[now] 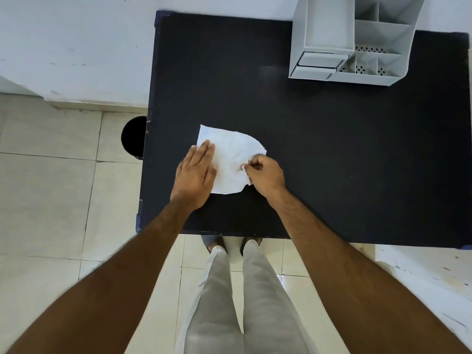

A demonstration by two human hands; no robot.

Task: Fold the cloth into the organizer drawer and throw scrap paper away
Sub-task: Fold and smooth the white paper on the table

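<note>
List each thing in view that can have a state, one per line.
cloth: spread flat on the table, not yet folded
left hand: open, palm pressed flat on the cloth
right hand: fingers pinched on the cloth's right edge
organizer: upright at the table's far right, compartments look empty
drawers: shut
bin: on the floor, open-topped

left hand (196, 175): flat, palm down, fingers extended | right hand (264, 172): fingers curled, pinching | both arms outstretched

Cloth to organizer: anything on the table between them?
Nothing. In the head view, the stretch of black table between the cloth and the organizer is bare. Both hands are at the cloth's near side.
</note>
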